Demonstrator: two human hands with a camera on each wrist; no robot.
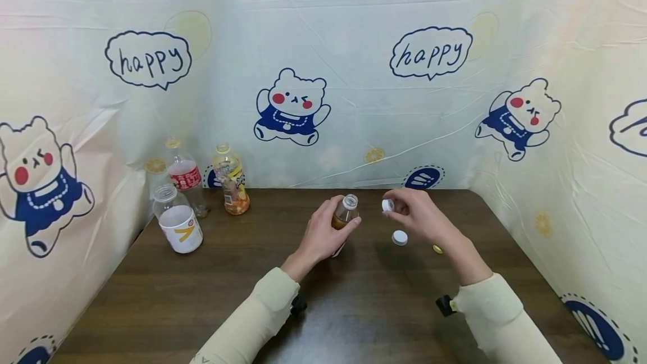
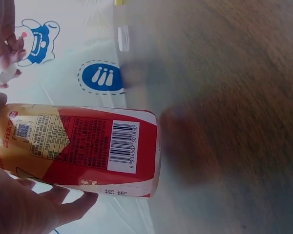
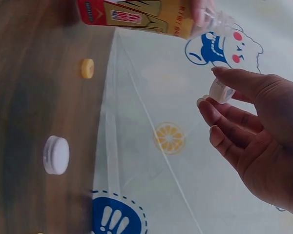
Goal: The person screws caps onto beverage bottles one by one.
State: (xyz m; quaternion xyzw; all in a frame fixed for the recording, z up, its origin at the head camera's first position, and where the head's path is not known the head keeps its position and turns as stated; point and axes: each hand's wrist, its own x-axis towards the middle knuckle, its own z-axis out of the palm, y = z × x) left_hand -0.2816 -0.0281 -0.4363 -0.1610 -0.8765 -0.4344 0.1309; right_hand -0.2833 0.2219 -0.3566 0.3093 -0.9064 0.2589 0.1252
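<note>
one white cap (image 1: 387, 205) is pinched by the right hand (image 1: 415, 213), apart from the uncapped bottle (image 2: 88, 151), which is to that hand's left, long axis roughly upright, gripped by the nearer left hand (image 1: 323, 230)

On table (image 1: 354, 319): three bottles (image 1: 186, 181) left, caps (image 1: 400, 237) right; fourth bottle (image 2: 83, 151) between.

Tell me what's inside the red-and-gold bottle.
Amber-brown liquid, it seems, shows below the clear neck of the red-and-gold bottle. Its label and the left grip cover the rest, so the contents lower down can't be seen.
</note>
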